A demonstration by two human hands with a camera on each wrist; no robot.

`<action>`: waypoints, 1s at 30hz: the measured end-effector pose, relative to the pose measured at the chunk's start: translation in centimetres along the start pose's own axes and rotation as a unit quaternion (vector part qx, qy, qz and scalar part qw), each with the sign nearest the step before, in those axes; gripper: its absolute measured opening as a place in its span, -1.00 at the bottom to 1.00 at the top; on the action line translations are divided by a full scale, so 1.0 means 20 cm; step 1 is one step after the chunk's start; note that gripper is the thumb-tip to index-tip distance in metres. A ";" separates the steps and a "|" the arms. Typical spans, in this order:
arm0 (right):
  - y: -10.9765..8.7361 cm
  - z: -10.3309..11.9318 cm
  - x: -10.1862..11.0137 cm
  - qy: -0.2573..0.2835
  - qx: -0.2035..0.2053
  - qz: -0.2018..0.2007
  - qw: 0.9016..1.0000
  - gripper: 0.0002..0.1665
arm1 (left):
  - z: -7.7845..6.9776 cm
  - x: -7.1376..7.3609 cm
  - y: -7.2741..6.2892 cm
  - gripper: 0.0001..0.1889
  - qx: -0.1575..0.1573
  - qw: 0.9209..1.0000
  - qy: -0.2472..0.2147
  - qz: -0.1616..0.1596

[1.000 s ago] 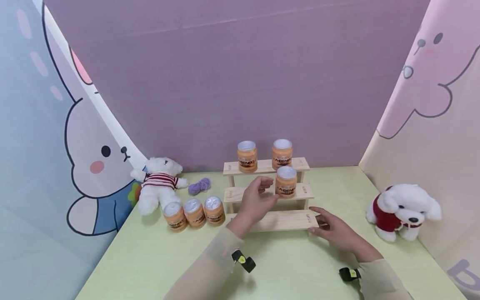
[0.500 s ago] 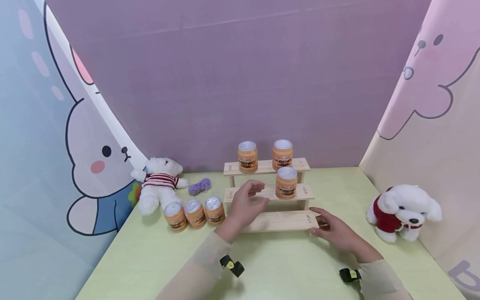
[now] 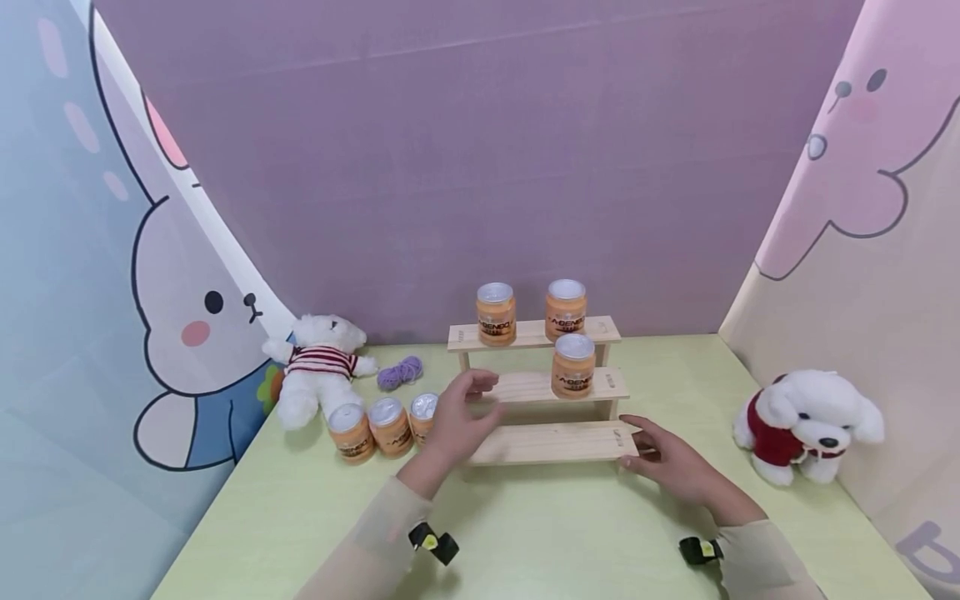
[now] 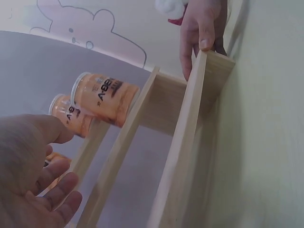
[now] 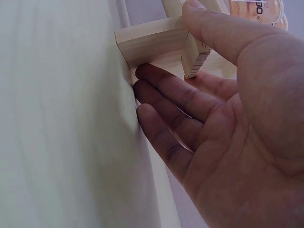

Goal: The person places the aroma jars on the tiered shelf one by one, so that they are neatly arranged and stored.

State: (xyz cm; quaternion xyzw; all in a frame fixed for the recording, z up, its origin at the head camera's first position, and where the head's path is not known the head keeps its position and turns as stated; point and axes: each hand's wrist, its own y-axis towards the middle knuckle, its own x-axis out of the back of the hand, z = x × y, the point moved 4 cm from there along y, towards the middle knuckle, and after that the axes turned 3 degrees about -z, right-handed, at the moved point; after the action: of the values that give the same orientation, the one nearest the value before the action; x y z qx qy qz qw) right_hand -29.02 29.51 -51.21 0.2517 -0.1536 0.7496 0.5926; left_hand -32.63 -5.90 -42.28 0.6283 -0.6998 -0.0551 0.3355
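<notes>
1. A pale green desk (image 3: pixel 675 375) spreads before me, a plain purple wall (image 3: pixel 465 167) behind it; a cartoon rabbit (image 3: pixel 187 300) covers the left side panel, a pink cartoon figure (image 3: pixel 870 150) the right one.
2. One wooden shelf (image 3: pixel 555 442) with three steps stands on the desk near the purple wall.
3. I count six orange jars, all upright: two on the top step (image 3: pixel 497 315) (image 3: pixel 566 310), one toward the right of the middle step (image 3: pixel 573 367), and three in a row on the desk, left of the shelf (image 3: pixel 351 433) (image 3: pixel 390 427) (image 3: pixel 422 417).
4. Two white plush toys sit here, one in stripes at left (image 3: pixel 318 367), one in red at right (image 3: pixel 813 425), plus one bundle of purple yarn (image 3: pixel 400 372).
5. My left grip (image 3: pixel 459 425) is well parted, thumb away from loosely curved fingers, holding nothing, by the shelf's left end and partly hiding the nearest desk jar.
6. My right grip (image 3: pixel 667 462) pinches the bottom step's right end, thumb on the wood, the lower fingers extended.
</notes>
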 end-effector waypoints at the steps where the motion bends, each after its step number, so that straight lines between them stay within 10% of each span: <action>1: 0.00 0.00 0.00 -0.001 -0.001 0.000 1.000 -0.09 | 0.01 0.02 -0.01 -0.58 0.000 1.000 -0.001 -0.004; 20: 0.01 0.00 0.00 -0.005 -0.001 0.001 1.000 -0.09 | 0.09 0.41 -0.12 -0.51 0.023 0.996 0.014 -0.088; 30: 0.00 0.00 0.00 0.004 -0.005 0.003 1.000 -0.07 | 0.17 0.59 -0.18 -0.49 -0.021 0.988 0.063 -0.139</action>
State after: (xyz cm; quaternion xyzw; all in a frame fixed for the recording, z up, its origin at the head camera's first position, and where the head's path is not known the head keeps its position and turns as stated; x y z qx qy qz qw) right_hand -29.04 29.43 -51.21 0.2448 -0.1560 0.7518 0.5920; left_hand -31.20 -18.64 -41.88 0.7140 -0.5819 -0.0761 0.3817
